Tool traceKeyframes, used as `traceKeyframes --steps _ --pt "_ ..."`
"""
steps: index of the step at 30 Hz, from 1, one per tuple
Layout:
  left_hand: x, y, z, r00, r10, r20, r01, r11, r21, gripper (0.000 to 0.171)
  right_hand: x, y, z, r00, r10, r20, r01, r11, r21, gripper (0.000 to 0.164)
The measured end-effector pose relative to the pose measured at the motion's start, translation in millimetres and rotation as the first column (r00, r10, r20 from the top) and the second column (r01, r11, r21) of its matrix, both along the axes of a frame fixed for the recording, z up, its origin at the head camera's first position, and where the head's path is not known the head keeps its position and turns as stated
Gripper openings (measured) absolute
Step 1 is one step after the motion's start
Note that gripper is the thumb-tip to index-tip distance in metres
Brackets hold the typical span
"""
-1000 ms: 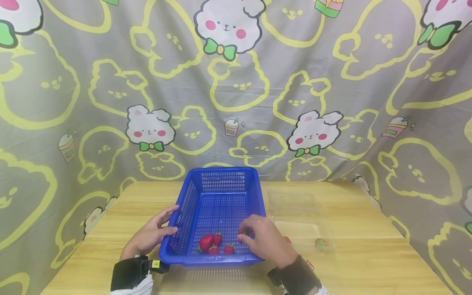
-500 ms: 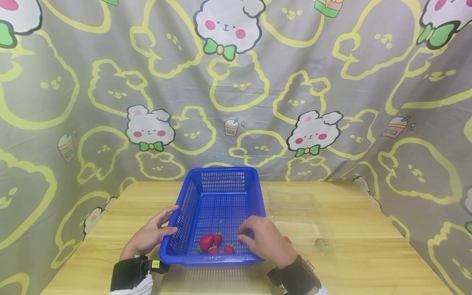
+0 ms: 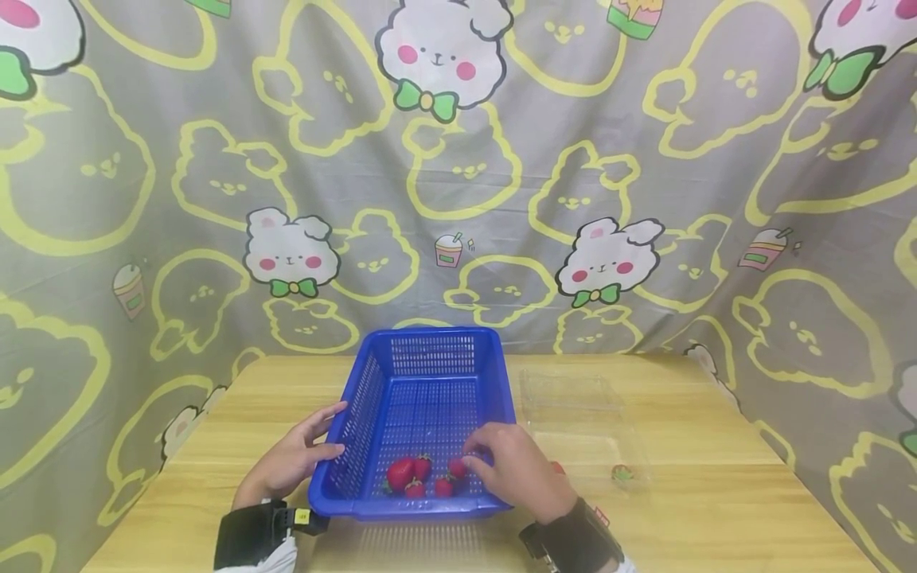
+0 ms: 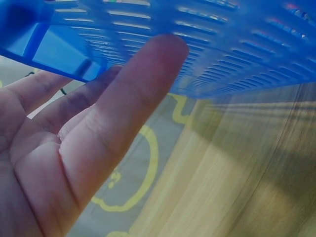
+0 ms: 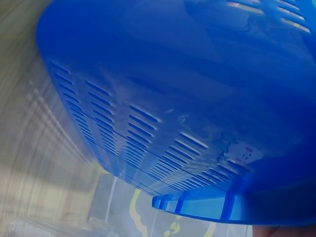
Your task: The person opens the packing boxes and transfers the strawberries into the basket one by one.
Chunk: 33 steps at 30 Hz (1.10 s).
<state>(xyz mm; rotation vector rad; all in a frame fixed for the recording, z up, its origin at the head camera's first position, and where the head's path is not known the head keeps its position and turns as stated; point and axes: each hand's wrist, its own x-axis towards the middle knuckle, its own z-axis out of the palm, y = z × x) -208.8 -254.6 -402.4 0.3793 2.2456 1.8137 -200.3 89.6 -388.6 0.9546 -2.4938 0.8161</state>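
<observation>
A blue perforated plastic basket (image 3: 430, 406) stands on the table, with several red strawberries (image 3: 401, 473) near its front end. Along the basket's left side, my left hand (image 3: 294, 455) rests against the wall. In the left wrist view, the left thumb (image 4: 133, 94) lies straight against the outside of the slotted wall. My right hand (image 3: 519, 465) reaches over the right rim, fingers bent, just beside a strawberry (image 3: 457, 468) that lies apart from the fingertips. Only a sliver of skin shows in the right wrist view, below the basket wall (image 5: 163, 113).
A clear plastic box (image 3: 580, 414) lies right of the basket. A strawberry (image 3: 622, 473) is at its front right, and another red one (image 3: 557, 468) is partly hidden behind my right hand. The wooden table (image 3: 723, 493) ends at a patterned curtain (image 3: 501, 191).
The strawberry that was in my right fingers is now loose in the basket, a little lower and to the left. My left hand has stayed put.
</observation>
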Motion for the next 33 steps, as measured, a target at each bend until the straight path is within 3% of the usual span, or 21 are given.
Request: traceKeyframes --steps 6,24,33 --pt "0.2 -0.4 -1.1 1.0 -0.007 0.004 0.007 1.0 0.011 0.07 -0.6 1.1 0.2 1.0 -0.006 0.003 0.006 1.0 -0.027 0.005" --pt "-1.8 -1.4 -1.7 1.0 -0.012 -0.003 0.012 1.0 0.025 0.068 -6.3 20.1 9.1 0.99 -0.139 0.037 0.141 0.988 -0.06 0.009" --pt "-1.1 -1.9 -3.1 1.0 -0.016 -0.004 0.016 0.999 0.028 0.07 -13.4 39.0 15.0 0.964 -0.207 0.167 0.231 0.962 -0.144 0.01"
